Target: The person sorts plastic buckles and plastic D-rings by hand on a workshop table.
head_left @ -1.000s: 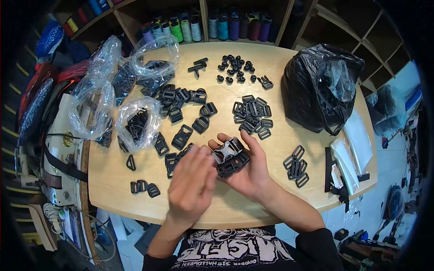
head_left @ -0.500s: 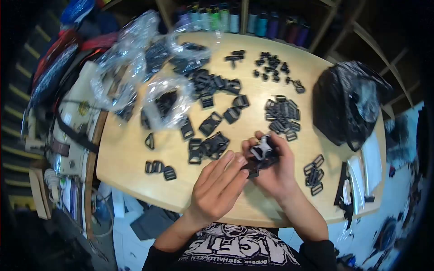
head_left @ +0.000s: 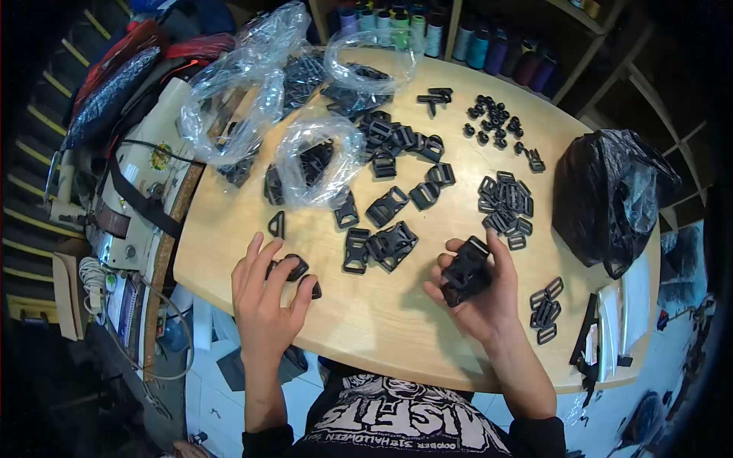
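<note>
My right hand (head_left: 491, 305) is closed around several black plastic buckles (head_left: 466, 263), held above the table's front half. My left hand (head_left: 263, 309) reaches over the left front of the table, fingers spread. Beneath and between its fingertips lie small black strap buckles (head_left: 296, 267), partly hidden by the fingers. Just beyond those fingers a black triangular ring (head_left: 276, 224) rests on the wood. Between the hands, farther back, lie larger side-release buckle parts (head_left: 393, 246).
Clear plastic bags (head_left: 317, 160) holding black parts crowd the back left. Black slide buckles (head_left: 505, 200) lie in a pile at right, near a black plastic bag (head_left: 607, 198). A sewing machine (head_left: 145, 191) stands left of the wooden table (head_left: 366, 328). Thread spools (head_left: 401, 30) line the back shelf.
My left hand has left my right hand and moved left to the small strap buckles. My right hand has turned its buckles, hiding the light-coloured face. The view has shifted slightly.
</note>
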Demonstrator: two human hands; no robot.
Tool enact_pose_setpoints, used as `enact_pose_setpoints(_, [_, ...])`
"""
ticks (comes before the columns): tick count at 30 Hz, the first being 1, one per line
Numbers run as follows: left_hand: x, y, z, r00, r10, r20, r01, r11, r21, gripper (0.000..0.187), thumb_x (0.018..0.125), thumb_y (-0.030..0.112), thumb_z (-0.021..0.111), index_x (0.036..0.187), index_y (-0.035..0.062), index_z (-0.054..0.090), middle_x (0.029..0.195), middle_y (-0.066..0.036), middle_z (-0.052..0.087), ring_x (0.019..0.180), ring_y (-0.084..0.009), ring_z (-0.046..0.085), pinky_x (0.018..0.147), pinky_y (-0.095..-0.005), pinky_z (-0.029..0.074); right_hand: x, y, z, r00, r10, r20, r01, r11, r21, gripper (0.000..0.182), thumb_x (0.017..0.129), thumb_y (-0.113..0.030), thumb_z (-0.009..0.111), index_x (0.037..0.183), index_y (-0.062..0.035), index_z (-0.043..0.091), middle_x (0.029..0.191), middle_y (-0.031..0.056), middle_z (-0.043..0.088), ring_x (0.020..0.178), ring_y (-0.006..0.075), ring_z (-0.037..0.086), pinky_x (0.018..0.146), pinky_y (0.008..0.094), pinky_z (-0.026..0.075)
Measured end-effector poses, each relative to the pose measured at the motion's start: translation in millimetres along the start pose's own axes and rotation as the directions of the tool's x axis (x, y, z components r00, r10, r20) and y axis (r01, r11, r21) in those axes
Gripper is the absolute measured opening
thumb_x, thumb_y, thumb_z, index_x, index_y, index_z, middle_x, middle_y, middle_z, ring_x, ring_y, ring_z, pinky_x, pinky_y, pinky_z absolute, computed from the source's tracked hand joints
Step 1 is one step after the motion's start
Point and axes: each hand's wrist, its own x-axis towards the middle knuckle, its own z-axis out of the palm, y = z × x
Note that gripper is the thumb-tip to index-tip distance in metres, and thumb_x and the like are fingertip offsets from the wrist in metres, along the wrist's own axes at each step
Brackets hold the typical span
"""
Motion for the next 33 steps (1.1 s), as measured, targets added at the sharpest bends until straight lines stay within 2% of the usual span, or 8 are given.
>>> enact_pose_setpoints(3, [14.9,20.4,9.4,0.993,-0.005,0.114,0.025,0.983,-0.181,0.036,0.071,0.015,0.080,0.101,0.0010,0.065,0.118,-0.016,0.061,0.115,-0.0334,0.056,0.094,-0.0416,0.044,-1.2,-0.2,-0.5,0.997,0.064,0.032,-0.066,0.997,0.039,0.060,0.095,-0.058,0.043,0.107,-0.0014,0.059,0.088,0.0164,0.066,0.090,0.0338,0.064,0.088,0.0479,0.052])
enact_pose_setpoints(7, [25.9,39.5,26.6,0.963,0.033,0.266,-0.005,0.994,-0.106,0.050,0.072,0.019,0.079,0.114,-0.0002,0.060,0.110,-0.015,0.060,0.104,-0.0330,0.056,0.088,-0.0421,0.045,-4.3,2.0,7.0,0.998,0.048,-0.037,-0.049,0.998,-0.037,0.065,0.093,-0.062,0.043,0.112,-0.0006,0.057,0.092,0.0194,0.065,0.091,0.0357,0.065,0.089,0.0474,0.052])
enact_pose_setpoints(13, [5.0,53.6,41.9,0.969,-0.062,0.238,0.101,0.982,-0.157,0.040,0.076,0.003,0.069,0.114,-0.0009,0.058,0.106,-0.016,0.056,0.098,-0.0352,0.055,0.086,-0.0426,0.045,-5.1,3.0,10.4,0.993,0.005,-0.115,-0.012,0.998,-0.063,0.062,0.094,-0.058,0.045,0.112,0.0001,0.057,0.095,0.0209,0.065,0.095,0.0352,0.066,0.089,0.0460,0.054])
enact_pose_setpoints(21, [3.4,77.5,9.0,0.969,-0.243,-0.041,0.213,0.911,-0.352,0.046,0.067,-0.010,0.066,0.112,-0.0013,0.059,0.105,-0.017,0.053,0.095,-0.0325,0.056,0.082,-0.0376,0.048,-2.3,11.2,1.9,0.999,0.040,-0.033,-0.042,0.998,-0.044,0.054,0.096,-0.052,0.046,0.111,-0.0003,0.057,0.097,0.0183,0.066,0.095,0.0322,0.066,0.088,0.0445,0.055])
enact_pose_setpoints(23, [9.3,89.1,4.3,0.980,-0.200,-0.020,0.172,0.884,-0.434,0.045,0.067,-0.010,0.067,0.111,-0.0007,0.061,0.105,-0.016,0.053,0.092,-0.0306,0.057,0.078,-0.0361,0.049,-5.2,14.6,7.2,0.997,0.073,-0.028,-0.076,0.991,-0.111,0.053,0.096,-0.052,0.047,0.111,-0.0021,0.057,0.105,0.0178,0.065,0.101,0.0301,0.064,0.089,0.0437,0.054])
enact_pose_setpoints(25, [15.4,102.4,7.1,0.998,0.051,-0.041,-0.065,0.871,-0.488,0.046,0.067,-0.009,0.070,0.112,-0.0006,0.061,0.106,-0.016,0.053,0.089,-0.0284,0.058,0.075,-0.0346,0.049,-4.7,23.9,8.7,0.993,0.121,0.015,-0.121,0.988,0.091,0.054,0.096,-0.053,0.046,0.113,-0.0034,0.057,0.111,0.0177,0.064,0.107,0.0291,0.062,0.091,0.0443,0.052])
enact_pose_setpoints(31, [12.1,107.4,27.9,0.995,0.036,0.091,0.049,0.626,-0.779,0.042,0.074,-0.002,0.073,0.114,-0.0014,0.061,0.113,-0.019,0.054,0.100,-0.0311,0.060,0.080,-0.0361,0.051,-5.3,27.4,-5.6,0.983,0.097,0.158,-0.132,0.964,0.229,0.050,0.098,-0.048,0.043,0.118,-0.0042,0.056,0.111,0.0150,0.063,0.107,0.0280,0.060,0.093,0.0471,0.049])
enact_pose_setpoints(33, [20.2,89.4,37.3,0.998,0.068,-0.007,-0.063,0.881,-0.470,0.038,0.080,0.004,0.070,0.115,-0.0044,0.058,0.111,-0.019,0.055,0.098,-0.0333,0.059,0.083,-0.0395,0.050,-6.3,27.3,-8.9,0.988,0.043,0.148,-0.068,0.983,0.168,0.047,0.098,-0.044,0.044,0.117,-0.0032,0.056,0.110,0.0152,0.064,0.107,0.0291,0.060,0.094,0.0477,0.049])
